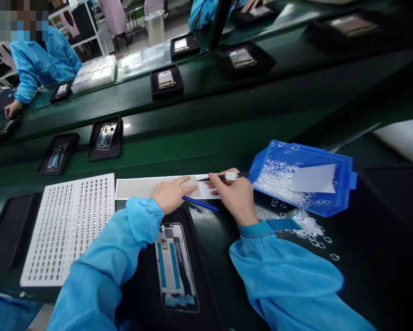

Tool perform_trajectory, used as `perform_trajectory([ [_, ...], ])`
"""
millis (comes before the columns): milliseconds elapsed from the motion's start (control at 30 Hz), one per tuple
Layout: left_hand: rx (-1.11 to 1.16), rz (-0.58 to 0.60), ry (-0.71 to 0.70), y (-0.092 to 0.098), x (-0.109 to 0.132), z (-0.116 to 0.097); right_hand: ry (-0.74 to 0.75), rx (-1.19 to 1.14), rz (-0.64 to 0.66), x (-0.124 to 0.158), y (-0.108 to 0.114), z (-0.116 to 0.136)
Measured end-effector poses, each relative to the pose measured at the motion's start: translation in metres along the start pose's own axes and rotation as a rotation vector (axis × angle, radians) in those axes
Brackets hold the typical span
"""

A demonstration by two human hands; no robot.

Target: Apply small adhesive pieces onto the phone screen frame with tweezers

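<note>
My left hand [172, 194] presses flat on a long white strip of backing paper [140, 187] and has a thin blue stick [201, 204] under it. My right hand [234, 195] pinches black tweezers [227, 176] with white tape on the handle, their tip resting on the strip's right end. Below my hands a phone frame [175, 264] lies in a black tray [206, 257]. Both sleeves are blue.
A white perforated sheet [66, 227] lies at left beside an empty black tray [6, 232]. A blue bin [306, 177] of small white peeled pieces sits at right, with scraps [306, 227] spilled around it. Trays with phone frames [105, 137] ride the green conveyor. Another person in blue [37, 64] works at far left.
</note>
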State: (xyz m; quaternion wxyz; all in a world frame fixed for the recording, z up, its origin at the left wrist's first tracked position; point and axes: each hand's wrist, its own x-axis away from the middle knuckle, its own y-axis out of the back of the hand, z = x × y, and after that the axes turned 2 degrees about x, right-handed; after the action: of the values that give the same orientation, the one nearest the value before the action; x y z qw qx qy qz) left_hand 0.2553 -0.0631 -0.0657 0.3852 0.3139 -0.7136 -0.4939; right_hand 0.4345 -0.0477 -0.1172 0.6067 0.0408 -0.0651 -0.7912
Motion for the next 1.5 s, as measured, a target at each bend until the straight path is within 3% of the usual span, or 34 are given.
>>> perform_trajectory([
  [200, 0.022, -0.030, -0.013, -0.005, -0.001, 0.001, 0.019, -0.089, -0.042, 0.003, -0.004, 0.003],
  [333, 0.080, -0.060, -0.014, -0.007, -0.001, 0.006, 0.077, -0.269, -0.167, 0.020, 0.005, 0.023],
  [433, 0.194, -0.201, 0.037, 0.001, 0.010, 0.015, 0.059, -0.381, -0.237, 0.048, 0.018, 0.034],
  [533, 0.358, -0.345, 0.181, 0.012, 0.033, 0.022, -0.030, -0.354, -0.158, 0.085, 0.023, 0.031],
  [600, 0.497, -0.252, 0.259, 0.015, 0.051, 0.022, -0.071, -0.295, -0.019, 0.108, 0.019, 0.024],
  [667, 0.617, -0.072, 0.284, 0.014, 0.067, 0.017, -0.070, -0.218, 0.118, 0.124, 0.012, 0.017],
  [733, 0.659, 0.063, 0.281, 0.010, 0.078, 0.011, -0.042, -0.150, 0.197, 0.131, 0.004, 0.013],
  [800, 0.645, 0.121, 0.293, 0.005, 0.083, 0.006, -0.012, -0.101, 0.231, 0.132, -0.002, 0.013],
  [1267, 0.643, 0.123, 0.296, -0.003, 0.083, 0.008, 0.122, 0.048, 0.165, 0.133, -0.012, 0.009],
  [1500, 0.654, 0.112, 0.294, -0.003, 0.083, 0.008, 0.090, 0.050, 0.162, 0.132, -0.012, 0.010],
])
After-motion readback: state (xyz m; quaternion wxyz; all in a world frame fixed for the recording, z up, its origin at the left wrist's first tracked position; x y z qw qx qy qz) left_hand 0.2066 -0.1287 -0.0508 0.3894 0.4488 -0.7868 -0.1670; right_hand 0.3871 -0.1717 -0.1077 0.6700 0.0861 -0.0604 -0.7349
